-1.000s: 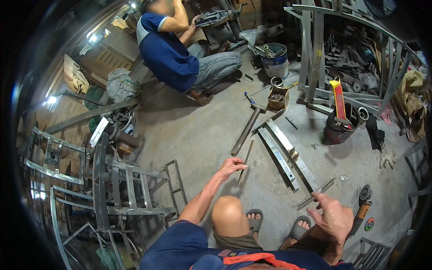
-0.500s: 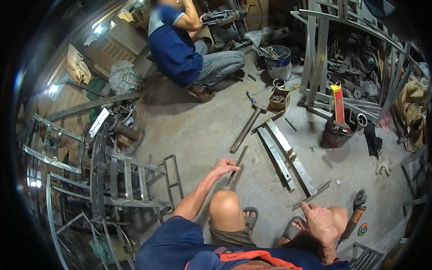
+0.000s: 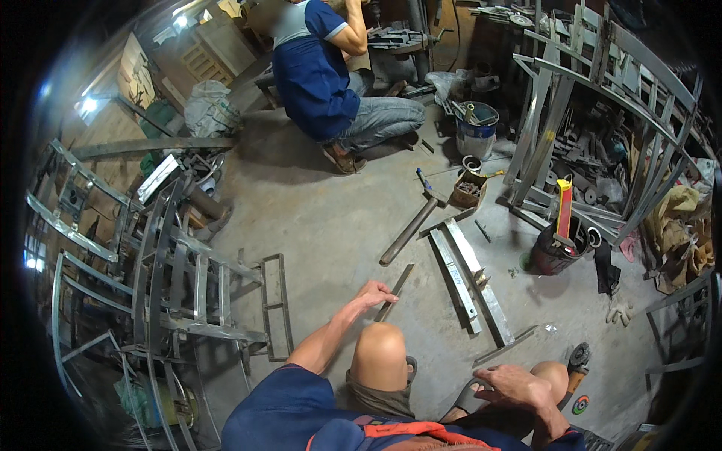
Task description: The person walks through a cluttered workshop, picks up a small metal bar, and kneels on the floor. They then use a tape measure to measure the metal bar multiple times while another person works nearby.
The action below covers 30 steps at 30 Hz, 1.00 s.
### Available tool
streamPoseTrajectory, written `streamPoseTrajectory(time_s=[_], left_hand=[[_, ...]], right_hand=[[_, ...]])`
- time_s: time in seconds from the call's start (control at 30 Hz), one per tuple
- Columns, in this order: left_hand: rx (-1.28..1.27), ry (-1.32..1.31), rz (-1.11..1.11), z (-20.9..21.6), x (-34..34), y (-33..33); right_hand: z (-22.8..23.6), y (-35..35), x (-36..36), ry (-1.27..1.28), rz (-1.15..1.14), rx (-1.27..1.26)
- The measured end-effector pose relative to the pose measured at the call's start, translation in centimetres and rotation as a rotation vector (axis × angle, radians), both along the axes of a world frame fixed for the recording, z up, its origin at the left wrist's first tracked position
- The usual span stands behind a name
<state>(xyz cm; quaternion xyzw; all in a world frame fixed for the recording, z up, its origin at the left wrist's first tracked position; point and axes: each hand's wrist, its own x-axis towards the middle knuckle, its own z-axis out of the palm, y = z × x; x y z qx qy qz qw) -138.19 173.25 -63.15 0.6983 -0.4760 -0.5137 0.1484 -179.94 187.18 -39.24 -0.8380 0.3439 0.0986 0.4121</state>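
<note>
My left hand (image 3: pixel 370 295) pinches a thin flat metal strip (image 3: pixel 401 283) between thumb and fingers, beyond my left knee; the strip slants away over the concrete floor. My right hand (image 3: pixel 515 385) is beside my right knee, over my sandalled foot, its fingers loosely apart with nothing seen in them. Just past its fingertips a second thin metal strip (image 3: pixel 505 346) lies on the floor. Two longer metal bars lie side by side ahead, one a narrower bar (image 3: pixel 456 283) with marks on it, the other a wider silver bar (image 3: pixel 489 301).
A hammer (image 3: pixel 410 231) lies ahead near a small box of metal pieces (image 3: pixel 468 189). An angle grinder (image 3: pixel 577 366) and a disc (image 3: pixel 580 404) are at right. Metal frames (image 3: pixel 203 289) stand at left. Beyond, a person (image 3: pixel 320 83) squats near a bucket (image 3: pixel 477 129).
The view has shifted a little. My right hand has drawn back from the strip on the floor, toward my foot. My left hand still holds its strip, which has tilted slightly.
</note>
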Motion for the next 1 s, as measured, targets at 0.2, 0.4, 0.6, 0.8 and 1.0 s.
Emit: streamPoseTrajectory(time_s=[0.2,0.4,0.6,0.8,1.0], left_hand=[[-0.032,0.089,-0.003,-2.1,-0.3,1.4],[0.041,0.007,-0.039,-2.4,-1.2,3.1],[-0.026,0.065,-0.093,-1.4,-2.8,4.6],[0.023,0.095,-0.076,-2.5,-3.0,5.4],[0.106,0.132,-0.028,-2.1,-3.1,5.4]], right_hand=[[-0.6,-3.2,2.1,0.094,-0.007,-0.108],[0.4,-8.8,1.6,0.246,-0.034,-0.126],[-2.3,-13.5,2.7,0.35,-0.042,-0.088],[-4.8,-13.6,2.8,0.355,-0.048,-0.016],[-4.9,-14.0,2.5,0.343,-0.049,-0.08]])
